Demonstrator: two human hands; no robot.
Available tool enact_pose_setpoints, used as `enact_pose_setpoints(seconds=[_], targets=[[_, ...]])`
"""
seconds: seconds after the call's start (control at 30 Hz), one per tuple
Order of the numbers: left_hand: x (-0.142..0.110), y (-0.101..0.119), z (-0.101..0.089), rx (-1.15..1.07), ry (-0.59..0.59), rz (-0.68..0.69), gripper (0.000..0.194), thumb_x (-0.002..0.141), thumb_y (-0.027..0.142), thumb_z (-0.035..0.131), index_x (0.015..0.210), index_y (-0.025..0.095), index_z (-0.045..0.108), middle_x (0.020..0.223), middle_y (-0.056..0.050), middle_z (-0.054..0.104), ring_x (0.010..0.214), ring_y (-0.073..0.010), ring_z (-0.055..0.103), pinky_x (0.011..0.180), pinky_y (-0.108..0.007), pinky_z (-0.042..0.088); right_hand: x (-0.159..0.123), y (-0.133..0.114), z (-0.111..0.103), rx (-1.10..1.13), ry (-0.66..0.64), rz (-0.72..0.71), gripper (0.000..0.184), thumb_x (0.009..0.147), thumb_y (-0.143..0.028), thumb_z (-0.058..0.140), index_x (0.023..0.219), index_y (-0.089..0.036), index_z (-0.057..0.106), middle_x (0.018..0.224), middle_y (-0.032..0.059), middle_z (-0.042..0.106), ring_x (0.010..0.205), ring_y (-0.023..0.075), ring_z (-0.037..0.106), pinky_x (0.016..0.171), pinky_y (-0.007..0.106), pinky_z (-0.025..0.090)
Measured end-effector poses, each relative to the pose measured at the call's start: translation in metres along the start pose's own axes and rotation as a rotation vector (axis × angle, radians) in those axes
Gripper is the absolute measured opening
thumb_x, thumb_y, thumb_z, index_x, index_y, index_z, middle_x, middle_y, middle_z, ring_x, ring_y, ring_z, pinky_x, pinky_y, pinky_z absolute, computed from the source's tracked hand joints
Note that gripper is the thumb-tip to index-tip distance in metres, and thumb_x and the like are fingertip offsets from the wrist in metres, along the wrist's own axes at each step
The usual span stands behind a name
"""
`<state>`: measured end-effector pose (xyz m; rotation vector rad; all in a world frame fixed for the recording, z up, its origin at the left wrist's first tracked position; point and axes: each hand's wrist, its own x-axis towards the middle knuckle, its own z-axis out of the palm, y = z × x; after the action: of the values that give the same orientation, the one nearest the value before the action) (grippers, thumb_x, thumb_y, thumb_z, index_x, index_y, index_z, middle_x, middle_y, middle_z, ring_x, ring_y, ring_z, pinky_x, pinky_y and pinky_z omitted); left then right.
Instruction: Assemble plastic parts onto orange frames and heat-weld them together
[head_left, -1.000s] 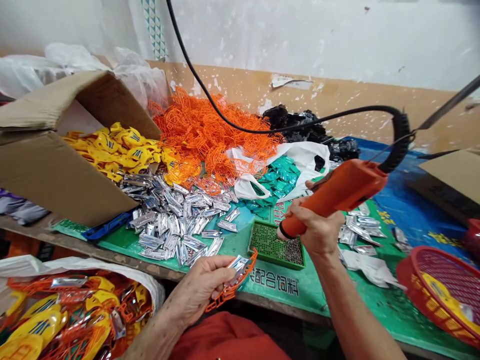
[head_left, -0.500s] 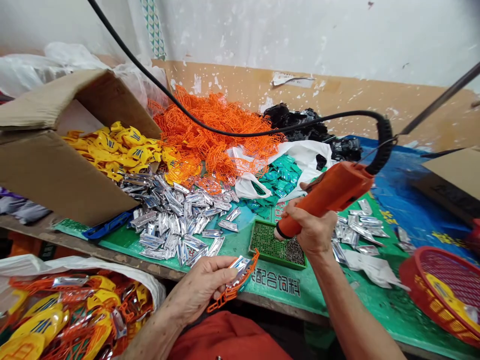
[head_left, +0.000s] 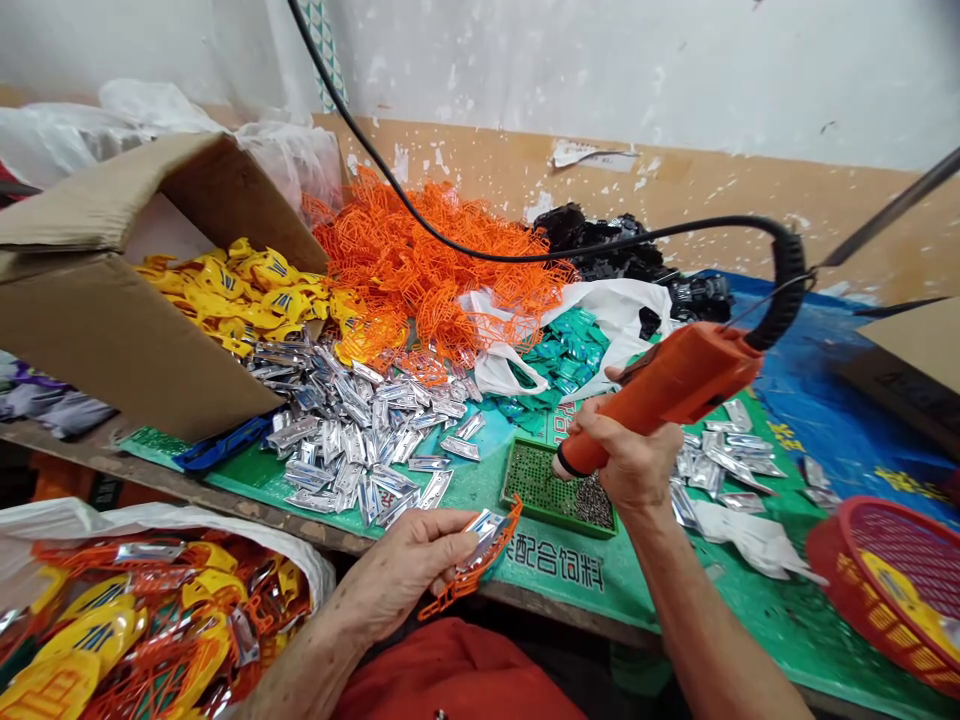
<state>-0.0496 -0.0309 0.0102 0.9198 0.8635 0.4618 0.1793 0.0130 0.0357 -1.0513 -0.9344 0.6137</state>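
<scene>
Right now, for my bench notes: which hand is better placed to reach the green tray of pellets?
Probably the right hand: its orange corded tool has its tip at the green tray. The left hand sits farther off, holding an orange lattice piece and silver piece.

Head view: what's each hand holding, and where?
Left hand: an orange lattice frame, by its silver piece. Right hand: an orange corded tool, around its body.

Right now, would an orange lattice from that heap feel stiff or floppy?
Likely light and fairly stiff: the lattice in the left hand holds its curve. Thin ribs may snap if bent. The heap looks tangled, so others may follow.
</scene>
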Motion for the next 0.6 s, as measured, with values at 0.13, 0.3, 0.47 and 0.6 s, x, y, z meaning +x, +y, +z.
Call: enact_pose_setpoints(seconds=[0.13,0.3,0.47,0.6], targets=[[-0.0006,0.0046,0.0021,0.031,-0.008,-0.006,0.039,0.077,0.046,0.067,0.099,0.015,0.073,0.065,0.002,0.057,0.051,-0.0063,0.031,0.049,-0.022,0.017,-0.0008,-0.0027,0.0007,0.0,0.002,-0.003,0.021,0.061,-0.018,0.071,0.079,-0.02,0.059,0.06,-0.0054,0.06,0.052,0.0122,0.054,0.054,0.031,0.047],[-0.0002,0.0056,0.0025,0.048,0.003,-0.023,0.036,0.076,0.044,0.066,0.097,0.016,0.073,0.063,0.003,0.054,0.051,-0.0062,0.03,0.048,-0.022,0.017,-0.001,-0.0011,-0.0004,-0.014,0.007,-0.001,0.016,0.061,-0.02,0.071,0.07,-0.018,0.058,0.06,-0.0029,0.06,0.053,0.0135,0.055,0.055,0.032,0.047],[0.0018,0.0055,0.0036,0.086,0.033,-0.055,0.028,0.077,0.035,0.064,0.095,0.015,0.072,0.061,0.004,0.053,0.048,-0.0055,0.031,0.046,-0.02,0.019,-0.0008,0.0011,-0.0005,-0.033,0.025,0.011,0.016,0.059,-0.021,0.074,0.065,-0.017,0.06,0.064,-0.0018,0.061,0.057,0.014,0.056,0.056,0.033,0.049],[0.0006,0.0092,0.0068,0.13,0.037,-0.045,0.029,0.079,0.039,0.063,0.087,0.013,0.073,0.058,0.004,0.051,0.047,-0.0042,0.032,0.043,-0.018,0.021,-0.001,-0.0007,0.0017,-0.032,0.018,0.026,0.018,0.058,-0.021,0.076,0.065,-0.017,0.06,0.063,-0.0022,0.061,0.057,0.0142,0.057,0.055,0.033,0.05]])
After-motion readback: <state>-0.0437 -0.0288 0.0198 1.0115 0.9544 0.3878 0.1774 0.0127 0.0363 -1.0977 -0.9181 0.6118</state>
